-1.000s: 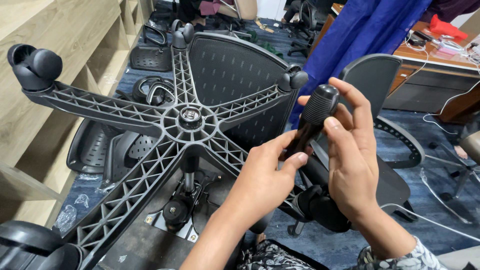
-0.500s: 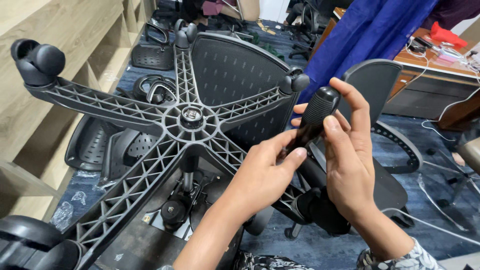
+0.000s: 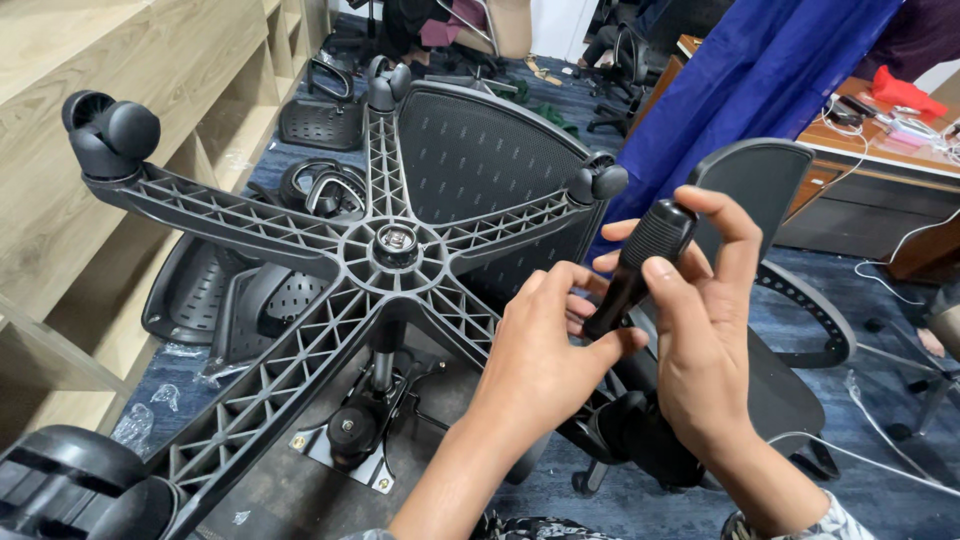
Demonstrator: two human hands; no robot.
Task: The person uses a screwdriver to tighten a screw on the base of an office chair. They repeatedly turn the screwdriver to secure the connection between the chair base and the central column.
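Your right hand (image 3: 705,330) and left hand (image 3: 545,360) both clasp the black handle (image 3: 640,265) just right of the chair base (image 3: 395,245) — likely stiff and light; hold its ribbed upper end — the smooth shaft may slip.

Bright, even indoor light fills the frame, with no hard shadows and only soft ones under the chair base (image 3: 390,250). Faint sheen shows on the black casters at upper left. Focus is sharp in the centre; straight lines bow slightly toward the edges.
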